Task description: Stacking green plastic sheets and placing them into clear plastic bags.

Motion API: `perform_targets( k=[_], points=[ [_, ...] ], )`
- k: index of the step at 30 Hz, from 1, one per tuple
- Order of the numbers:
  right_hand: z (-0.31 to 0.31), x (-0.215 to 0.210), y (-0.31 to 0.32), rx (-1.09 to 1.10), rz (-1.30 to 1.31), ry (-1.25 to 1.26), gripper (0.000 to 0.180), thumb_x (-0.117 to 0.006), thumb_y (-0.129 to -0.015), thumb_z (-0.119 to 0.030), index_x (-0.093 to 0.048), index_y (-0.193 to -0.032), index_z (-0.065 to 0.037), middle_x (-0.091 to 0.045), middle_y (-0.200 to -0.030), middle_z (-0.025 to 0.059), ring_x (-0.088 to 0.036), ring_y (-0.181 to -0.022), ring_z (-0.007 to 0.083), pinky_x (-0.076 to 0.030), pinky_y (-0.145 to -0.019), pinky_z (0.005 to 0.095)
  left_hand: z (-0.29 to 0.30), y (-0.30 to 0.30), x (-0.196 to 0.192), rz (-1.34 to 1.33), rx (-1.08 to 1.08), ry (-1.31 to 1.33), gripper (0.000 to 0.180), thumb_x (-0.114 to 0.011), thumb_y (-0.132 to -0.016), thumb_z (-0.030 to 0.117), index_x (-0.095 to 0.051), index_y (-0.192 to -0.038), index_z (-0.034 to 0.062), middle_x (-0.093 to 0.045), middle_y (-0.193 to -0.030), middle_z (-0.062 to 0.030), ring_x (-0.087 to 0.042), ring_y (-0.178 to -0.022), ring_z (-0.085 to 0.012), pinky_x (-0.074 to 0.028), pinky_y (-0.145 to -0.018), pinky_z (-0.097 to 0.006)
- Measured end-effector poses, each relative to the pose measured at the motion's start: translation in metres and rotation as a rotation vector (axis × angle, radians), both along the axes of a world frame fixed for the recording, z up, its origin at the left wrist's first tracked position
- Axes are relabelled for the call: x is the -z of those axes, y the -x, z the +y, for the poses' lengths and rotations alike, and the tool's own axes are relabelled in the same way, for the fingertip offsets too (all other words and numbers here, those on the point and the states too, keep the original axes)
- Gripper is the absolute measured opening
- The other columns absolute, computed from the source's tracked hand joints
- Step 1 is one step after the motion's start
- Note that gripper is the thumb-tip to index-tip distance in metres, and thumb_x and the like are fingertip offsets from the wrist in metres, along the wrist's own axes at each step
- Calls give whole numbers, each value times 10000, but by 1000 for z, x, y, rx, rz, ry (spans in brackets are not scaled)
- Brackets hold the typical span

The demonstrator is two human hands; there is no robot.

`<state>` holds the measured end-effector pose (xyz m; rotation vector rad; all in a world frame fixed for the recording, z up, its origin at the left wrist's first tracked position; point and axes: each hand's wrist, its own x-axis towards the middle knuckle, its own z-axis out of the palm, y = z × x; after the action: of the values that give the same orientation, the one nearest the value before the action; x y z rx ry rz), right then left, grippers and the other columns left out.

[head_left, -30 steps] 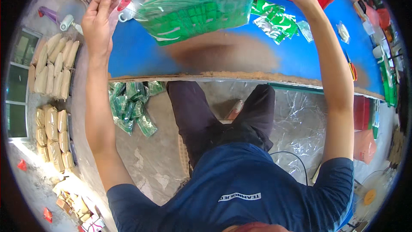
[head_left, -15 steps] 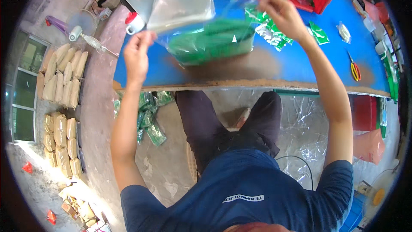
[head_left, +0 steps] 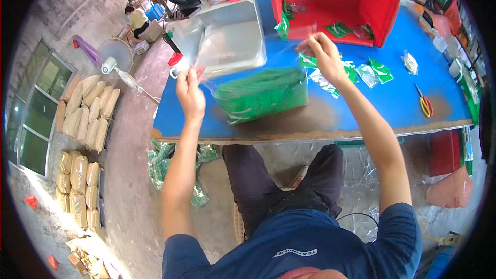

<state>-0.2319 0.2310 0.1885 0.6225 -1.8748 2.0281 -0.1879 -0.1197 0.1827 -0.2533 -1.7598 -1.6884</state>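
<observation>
Head view: left hand (head_left: 190,93) and right hand (head_left: 324,54) pinch the bag (head_left: 248,75) top, settling green packets (head_left: 262,95); sealing likely follows.

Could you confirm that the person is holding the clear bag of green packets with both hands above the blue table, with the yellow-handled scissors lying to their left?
Not quite: the scissors lie to the person's right, near the blue table's right end, as the head view shows. The rest holds: the left hand and right hand both grip the clear bag of green packets above the table.
</observation>
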Motion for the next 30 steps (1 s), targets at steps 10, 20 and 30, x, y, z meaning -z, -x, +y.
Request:
perform_targets(
  k=[10, 20, 30],
  points=[
    [-41, 84, -44, 395, -21, 129, 294, -481, -1057, -302, -509, -900, -55, -474, -638, -15, -450, -518, 56, -379, -453, 240, 57, -33, 70, 120, -416, -58, 262, -353, -1086, 261, -422, -947, 51, -439, -659, -20, -387, -478, -84, -367, -395, -235],
    [-22, 124, -108, 216, -541, 12, 321, -515, -1044, -302, -528, -821, -72, -468, -568, -39, -432, -434, 44, -353, -377, 236, 33, -91, 112, -396, -391, 52, 348, -500, -1050, 257, -458, -770, 56, -425, -577, 22, -408, -453, -68, -358, -409, -245],
    [-5, 104, -100, 469, -448, -668, 286, -604, -975, -266, -627, -927, 15, -653, -669, 159, -650, -629, 307, -505, -621, 421, -20, -104, 86, -716, -474, 455, 330, -534, -1019, 286, -625, -982, -29, -673, -830, -105, -618, -771, -183, -504, -747, -339]
  ],
)
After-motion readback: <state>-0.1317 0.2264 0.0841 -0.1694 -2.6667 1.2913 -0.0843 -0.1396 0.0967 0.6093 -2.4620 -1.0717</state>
